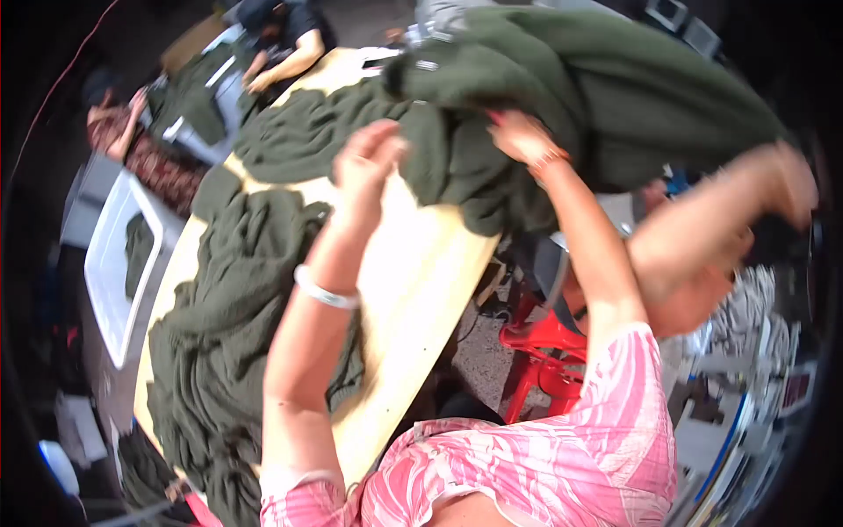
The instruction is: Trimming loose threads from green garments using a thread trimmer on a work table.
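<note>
A large dark green knit cloth (676,105) sweeps over the far right part of the pale wooden table (421,290), its outer part hanging past the table's edge. The right hand (522,140) meets its near folds; blur and overlap leave it unclear whether the fingers grip. The left hand (369,162) is released, raised over the table with nothing in it. Another green heap (307,132) lies along the far end, and a longer heap (228,299) covers the left side, partly hidden by the left forearm. At right, a co-worker's bare arm (694,220) extends near the cloth, above a red plastic stool (544,334) beside the table. Left of the table, a white plastic tub (104,272) contains green fabric; beyond it, two people handle more. Small white marks on the cloth, possibly labels, are too blurred to read.
</note>
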`<state>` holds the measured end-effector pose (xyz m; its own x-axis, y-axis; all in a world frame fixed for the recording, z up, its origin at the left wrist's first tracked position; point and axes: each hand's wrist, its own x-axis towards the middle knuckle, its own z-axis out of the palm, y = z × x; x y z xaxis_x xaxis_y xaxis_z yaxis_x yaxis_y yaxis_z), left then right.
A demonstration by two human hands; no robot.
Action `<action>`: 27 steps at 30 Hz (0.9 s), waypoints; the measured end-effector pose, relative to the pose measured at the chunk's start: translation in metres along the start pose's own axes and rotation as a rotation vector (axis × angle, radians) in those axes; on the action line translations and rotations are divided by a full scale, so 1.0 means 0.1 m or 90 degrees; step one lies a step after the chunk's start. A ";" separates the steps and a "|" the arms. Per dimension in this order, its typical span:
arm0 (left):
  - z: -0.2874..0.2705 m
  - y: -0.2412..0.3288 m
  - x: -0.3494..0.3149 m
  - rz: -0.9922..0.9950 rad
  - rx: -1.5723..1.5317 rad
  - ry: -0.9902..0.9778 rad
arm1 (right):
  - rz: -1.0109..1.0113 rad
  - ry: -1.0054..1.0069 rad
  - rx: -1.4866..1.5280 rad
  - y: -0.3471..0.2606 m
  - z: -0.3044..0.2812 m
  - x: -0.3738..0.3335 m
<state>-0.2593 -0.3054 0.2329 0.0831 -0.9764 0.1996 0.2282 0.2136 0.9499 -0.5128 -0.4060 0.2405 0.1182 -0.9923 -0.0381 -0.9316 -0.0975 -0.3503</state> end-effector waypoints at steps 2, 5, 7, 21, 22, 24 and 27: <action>0.10 -0.49 -0.42 -0.061 0.122 -0.063 | -0.008 -0.002 0.007 0.45 0.45 -0.27; -0.34 -0.87 -1.26 -0.155 0.478 -0.114 | 0.040 -0.081 0.052 0.63 0.95 -0.98; -0.83 -1.01 -1.91 -0.180 0.647 -0.069 | -0.023 -0.108 0.176 0.71 1.43 -1.44; -2.86 0.10 -4.78 -0.081 0.890 0.473 | -0.216 -0.339 0.175 -0.56 1.83 -2.93; -3.09 0.31 -5.07 -0.230 0.959 0.511 | -0.225 -0.332 0.175 -0.73 1.86 -2.99; -3.58 0.52 -5.73 -0.482 1.101 0.564 | -0.213 -0.322 0.156 -1.05 1.88 -3.19; -4.17 0.66 -6.61 -0.707 1.176 0.538 | -0.281 -0.242 0.171 -1.10 2.20 -3.52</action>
<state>0.1052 0.3675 0.0630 0.9469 -0.3214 -0.0125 -0.3177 -0.9284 -0.1928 -0.3765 -0.0293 0.0869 0.6311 -0.7613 -0.1487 -0.6542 -0.4194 -0.6294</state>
